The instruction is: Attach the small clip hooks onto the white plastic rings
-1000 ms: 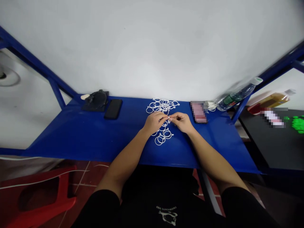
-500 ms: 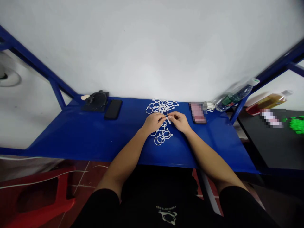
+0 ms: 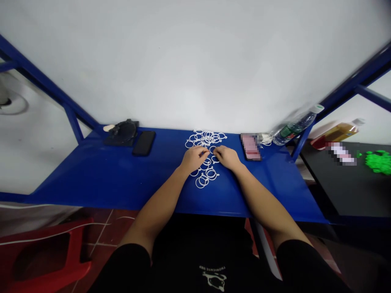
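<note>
My left hand [image 3: 193, 158] and my right hand [image 3: 227, 157] meet over the middle of the blue table, fingers pinched. Between their fingertips is a thin white plastic curtain ring [image 3: 212, 150], held at its two sides. The fingers hide part of it. Just beyond my hands lies a pile of similar white rings [image 3: 208, 137], many overlapping. Nearer to me, several more rings [image 3: 202, 181] with small tabs lie loosely together, some partly under my left hand. Another ring [image 3: 215, 160] rests beside the fingers of my right hand.
The blue table [image 3: 100, 175] stands against a white wall. To the left lie a black phone [image 3: 144, 143] and a black plastic bag [image 3: 124, 133]. On the right are a blurred-screen phone [image 3: 251, 147], a white cable [image 3: 266, 139] and a plastic bottle [image 3: 295, 129]. A red stool [image 3: 75, 252] stands lower left.
My hands have moved slightly apart, and a ring now shows between the fingertips where a small white piece was pinched. One ring now lies by my right fingers. The view has shifted slightly.
</note>
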Demonstrator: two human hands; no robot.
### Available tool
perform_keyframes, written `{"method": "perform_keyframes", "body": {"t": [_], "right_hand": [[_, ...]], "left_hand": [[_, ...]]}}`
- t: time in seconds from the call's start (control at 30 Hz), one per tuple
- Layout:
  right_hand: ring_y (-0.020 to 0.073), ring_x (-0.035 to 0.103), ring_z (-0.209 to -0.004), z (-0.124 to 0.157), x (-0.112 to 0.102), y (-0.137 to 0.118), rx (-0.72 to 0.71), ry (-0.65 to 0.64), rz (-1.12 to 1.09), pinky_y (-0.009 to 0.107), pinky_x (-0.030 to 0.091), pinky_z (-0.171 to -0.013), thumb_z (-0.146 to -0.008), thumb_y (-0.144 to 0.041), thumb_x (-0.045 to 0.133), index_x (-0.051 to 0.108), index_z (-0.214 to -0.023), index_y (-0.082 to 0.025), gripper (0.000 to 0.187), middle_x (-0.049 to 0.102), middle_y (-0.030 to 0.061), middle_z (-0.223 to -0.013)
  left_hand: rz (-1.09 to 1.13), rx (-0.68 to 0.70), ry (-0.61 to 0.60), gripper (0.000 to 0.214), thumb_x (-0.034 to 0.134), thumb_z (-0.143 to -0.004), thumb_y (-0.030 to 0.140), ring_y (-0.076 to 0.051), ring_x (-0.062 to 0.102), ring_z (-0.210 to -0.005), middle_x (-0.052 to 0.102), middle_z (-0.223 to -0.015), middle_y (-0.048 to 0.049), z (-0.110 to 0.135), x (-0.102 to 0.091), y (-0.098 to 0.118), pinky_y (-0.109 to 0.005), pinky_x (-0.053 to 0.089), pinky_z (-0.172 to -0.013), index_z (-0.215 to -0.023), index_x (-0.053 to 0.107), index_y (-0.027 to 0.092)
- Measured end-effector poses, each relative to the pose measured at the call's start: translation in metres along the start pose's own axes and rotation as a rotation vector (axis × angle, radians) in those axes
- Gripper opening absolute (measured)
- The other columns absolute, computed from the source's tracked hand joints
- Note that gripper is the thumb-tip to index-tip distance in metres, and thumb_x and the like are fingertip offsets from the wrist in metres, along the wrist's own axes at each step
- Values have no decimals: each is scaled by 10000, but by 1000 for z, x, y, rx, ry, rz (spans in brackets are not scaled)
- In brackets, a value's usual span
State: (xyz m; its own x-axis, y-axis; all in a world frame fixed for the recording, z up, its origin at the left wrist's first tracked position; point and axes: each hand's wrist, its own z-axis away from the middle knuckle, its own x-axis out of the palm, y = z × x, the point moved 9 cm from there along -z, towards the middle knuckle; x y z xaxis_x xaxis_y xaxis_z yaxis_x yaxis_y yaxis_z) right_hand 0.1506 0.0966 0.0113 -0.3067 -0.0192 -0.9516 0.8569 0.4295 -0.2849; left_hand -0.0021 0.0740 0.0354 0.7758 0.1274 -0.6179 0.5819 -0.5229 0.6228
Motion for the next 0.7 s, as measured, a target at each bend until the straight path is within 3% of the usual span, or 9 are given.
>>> {"method": "perform_keyframes", "body": {"t": [0.13,0.3,0.5,0.7], "right_hand": [[211,702,-926,2,-1,6,9,39,-22,278,492,-753,-1047,-306,507,734,-1079,-229,242,772,74,-1057],[253,724,-1002,2,-6,26,160,87,-58,320,521,-797,-1000,-300,584,694,-1290,-230,317,787,89,-1160],[249,717,-987,2,-5,34,164,38,-27,312,516,-808,-1005,-358,609,755,-1087,-232,209,781,94,-1111],[229,711,-904,5,-12,26,79,171,-216,314,521,-794,-1024,-375,572,738,-1018,-224,225,780,72,-999]], "left_hand": [[1,-20,-8,73,701,-944,238,-153,658,-781,731,-861,-11,0,2,-5,-308,537,-778,-969,767,219],[8,-31,-45,77,709,-943,242,-150,660,-784,738,-906,-18,0,3,-4,-315,550,-788,-994,761,217],[18,-43,-67,91,729,-936,249,-153,668,-816,731,-983,-34,1,7,-5,-331,568,-816,-1014,753,210],[14,-30,-84,108,725,-943,269,-169,673,-862,725,-1016,-41,2,9,-5,-360,574,-859,-1037,747,221]]}}
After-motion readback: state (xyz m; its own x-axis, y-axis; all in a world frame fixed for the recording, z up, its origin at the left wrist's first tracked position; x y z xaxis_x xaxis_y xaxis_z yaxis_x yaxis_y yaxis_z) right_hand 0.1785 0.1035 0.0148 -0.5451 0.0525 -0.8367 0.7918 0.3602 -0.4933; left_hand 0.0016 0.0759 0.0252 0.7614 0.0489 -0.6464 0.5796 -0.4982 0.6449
